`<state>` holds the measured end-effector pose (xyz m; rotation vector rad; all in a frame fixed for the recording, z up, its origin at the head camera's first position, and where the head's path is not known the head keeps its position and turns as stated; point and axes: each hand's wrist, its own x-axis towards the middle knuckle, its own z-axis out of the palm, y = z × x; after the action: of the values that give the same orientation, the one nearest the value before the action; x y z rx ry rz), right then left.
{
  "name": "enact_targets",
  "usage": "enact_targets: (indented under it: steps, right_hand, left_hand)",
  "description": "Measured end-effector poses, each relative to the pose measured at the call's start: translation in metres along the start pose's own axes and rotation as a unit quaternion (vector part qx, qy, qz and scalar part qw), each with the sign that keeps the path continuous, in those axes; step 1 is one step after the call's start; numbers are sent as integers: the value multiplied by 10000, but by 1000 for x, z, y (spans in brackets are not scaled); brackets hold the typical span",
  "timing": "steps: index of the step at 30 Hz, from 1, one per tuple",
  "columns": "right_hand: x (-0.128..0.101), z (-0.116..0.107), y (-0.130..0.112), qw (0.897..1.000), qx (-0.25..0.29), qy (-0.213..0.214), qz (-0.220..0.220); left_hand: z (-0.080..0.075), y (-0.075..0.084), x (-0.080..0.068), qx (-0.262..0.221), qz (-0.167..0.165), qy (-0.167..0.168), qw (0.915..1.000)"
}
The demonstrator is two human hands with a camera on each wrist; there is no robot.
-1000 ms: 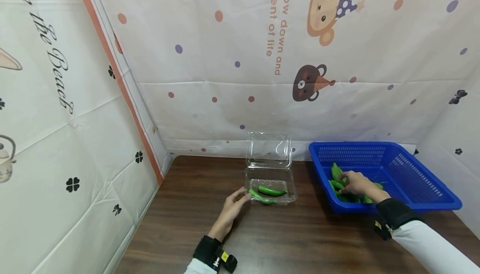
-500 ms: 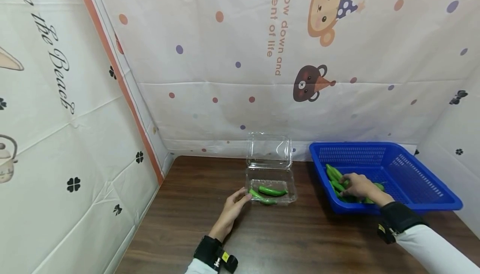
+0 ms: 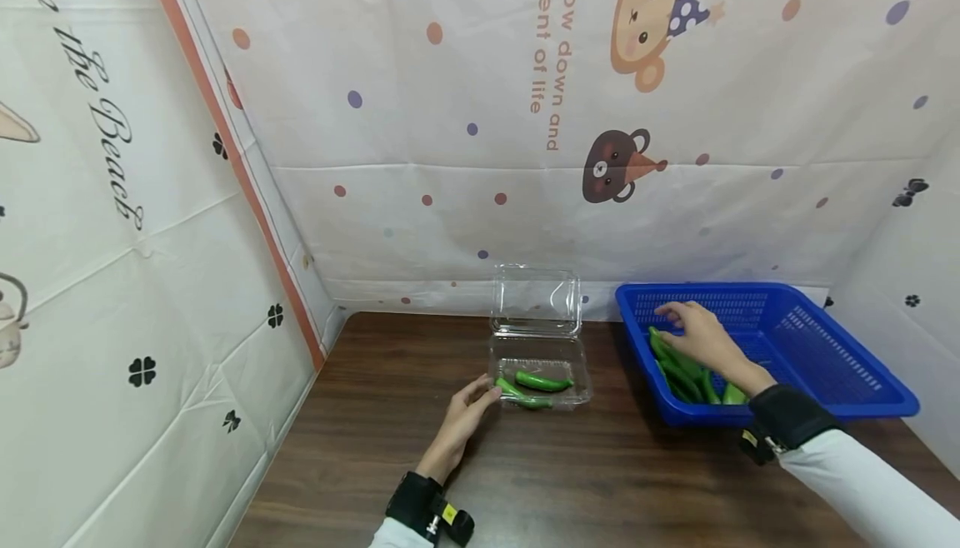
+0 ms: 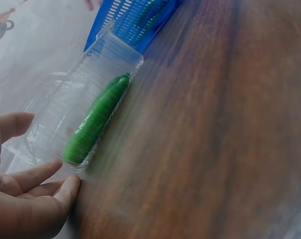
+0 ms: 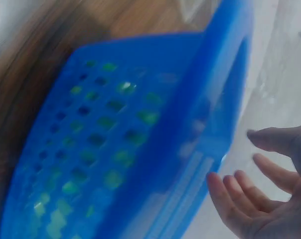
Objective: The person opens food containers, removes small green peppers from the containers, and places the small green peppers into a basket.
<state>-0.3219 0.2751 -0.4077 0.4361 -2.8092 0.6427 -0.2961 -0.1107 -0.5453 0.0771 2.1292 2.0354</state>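
A clear plastic clamshell box [image 3: 517, 348] lies with its lid raised against the back wall. Two green chili peppers [image 3: 544, 382] rest inside it. My left hand [image 3: 459, 419] touches the box's near left corner; in the left wrist view its thumb and fingers [image 4: 41, 177] are spread around that corner. Over the left part of a blue basket [image 3: 832, 356] hovers my right hand [image 3: 701, 336], fingers loosely bent. Nothing shows between its fingers in the right wrist view. Several green chili peppers [image 3: 686, 375] lie in the basket below it, partly covered by the hand.
The brown wood-grain table [image 3: 360, 415] runs up to a printed cloth wall [image 3: 420, 140] at the back. Another cloth wall [image 3: 187, 298] borders the left side. Perforated sides and a raised rim surround the basket at the right.
My right hand first stirred among the basket's peppers, where one upright pepper tipped left. It has since lifted clear of them, up and away, holding nothing. My left hand stays put.
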Motion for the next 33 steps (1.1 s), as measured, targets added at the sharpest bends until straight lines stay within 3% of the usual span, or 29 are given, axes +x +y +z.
enact_targets:
  steps: [8, 18, 28, 33]
  right_hand:
    - [19, 13, -55, 9961, 369, 634, -491]
    - [29, 55, -101, 9923, 710, 525, -872]
    - [24, 116, -110, 9902, 1096, -53, -864]
    - [23, 147, -105, 9916, 1136, -164, -597]
  left_hand:
    - [0, -1, 1, -51, 31, -13, 10000]
    - [0, -2, 0, -75, 50, -43, 10000]
    - [2, -2, -2, -35, 89, 102, 9999]
    - [3, -1, 0, -73, 76, 208, 9997]
